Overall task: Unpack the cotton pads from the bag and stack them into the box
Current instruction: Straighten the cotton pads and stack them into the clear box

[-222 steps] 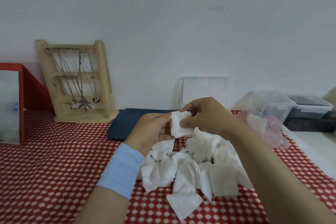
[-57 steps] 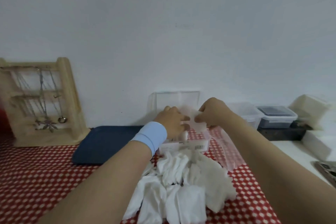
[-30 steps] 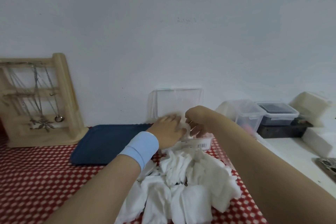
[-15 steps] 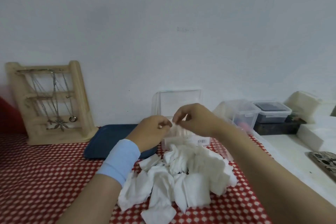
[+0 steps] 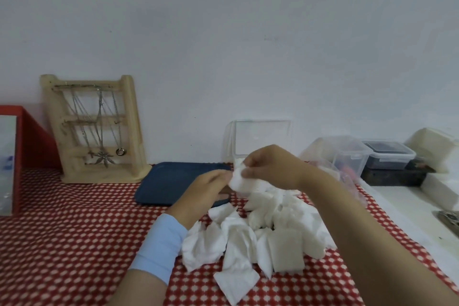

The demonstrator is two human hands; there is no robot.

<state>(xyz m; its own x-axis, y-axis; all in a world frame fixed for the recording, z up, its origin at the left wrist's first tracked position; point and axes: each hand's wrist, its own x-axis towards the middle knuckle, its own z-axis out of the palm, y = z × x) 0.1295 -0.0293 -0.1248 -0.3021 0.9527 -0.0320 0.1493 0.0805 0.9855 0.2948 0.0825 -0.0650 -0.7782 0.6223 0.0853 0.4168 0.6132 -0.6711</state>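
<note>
While 2 hands meet above the rear centre of the table (image 5: 62,243), they share 1 cotton pad (image 5: 237,181). The right hand (image 5: 270,166) has its fingers curled downward and pinches the pad's upper right edge. The left hand (image 5: 203,196), with a light blue cuff (image 5: 159,248) at the wrist, has its fingertips closed on the pad's left edge. The pad is held clear of the table, in front of the box (image 5: 262,139). The box is a clear container whose lid stands upright at the rear edge, and its body is mostly hidden behind the hands. The pile of cotton pads (image 5: 258,238) lies loose on the red checked cloth, between the hands and the front edge. The bag (image 5: 350,181), of transparent plastic, lies just right of the pile, near the right edge. A dark blue tray (image 5: 173,181) lies left of the hands. A wooden jewellery stand (image 5: 96,129) stands at the rear left.
</note>
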